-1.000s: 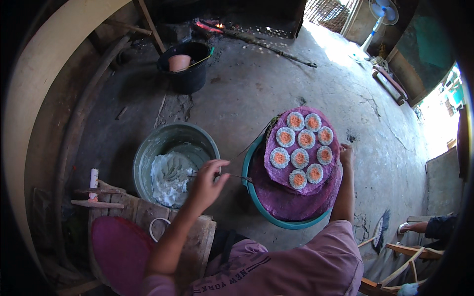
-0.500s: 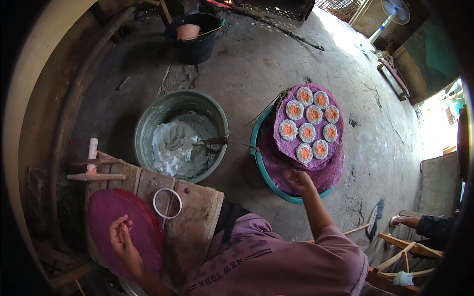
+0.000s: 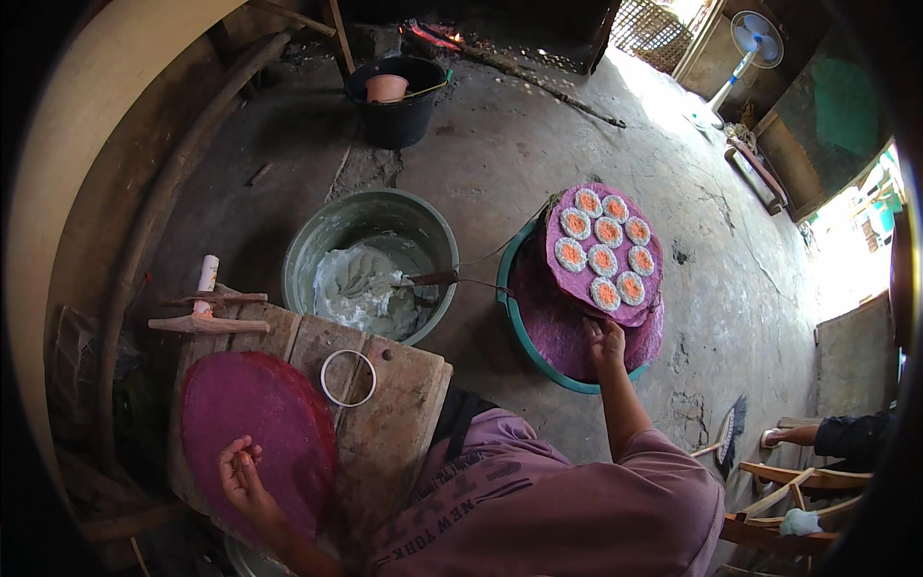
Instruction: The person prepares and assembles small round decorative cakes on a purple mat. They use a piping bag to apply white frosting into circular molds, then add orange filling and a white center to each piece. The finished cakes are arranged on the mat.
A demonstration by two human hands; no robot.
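Observation:
My left hand (image 3: 245, 478) hovers over a thick stack of round purple sheets (image 3: 255, 409), holding nothing, its fingers loosely curled and apart. A white ring (image 3: 348, 377) lies beside that stack on a wooden plank bench (image 3: 399, 409). At the right, my right hand (image 3: 605, 343) is open, fingertips at the near edge of a round purple sheet (image 3: 567, 274). Whether they press on it is hard to tell. Several white rounds with orange middles (image 3: 608, 232) sit on that sheet. Under it are more purple sheets (image 3: 553, 327) over a green-rimmed basin (image 3: 514, 337).
A large grey-green basin (image 3: 298, 231) holds white paste (image 3: 351, 279) and a handled tool (image 3: 433, 278). Farther off stand a black bucket (image 3: 396, 125) and a burning fire (image 3: 437, 37). A white fan (image 3: 758, 38), a broom (image 3: 733, 433) and another person's leg (image 3: 796, 435) are at the right.
My right hand has moved up to the near edge of the sheet with the rounds. That sheet looks smaller and slightly turned. The view has shifted a little; my left hand stays over the stack.

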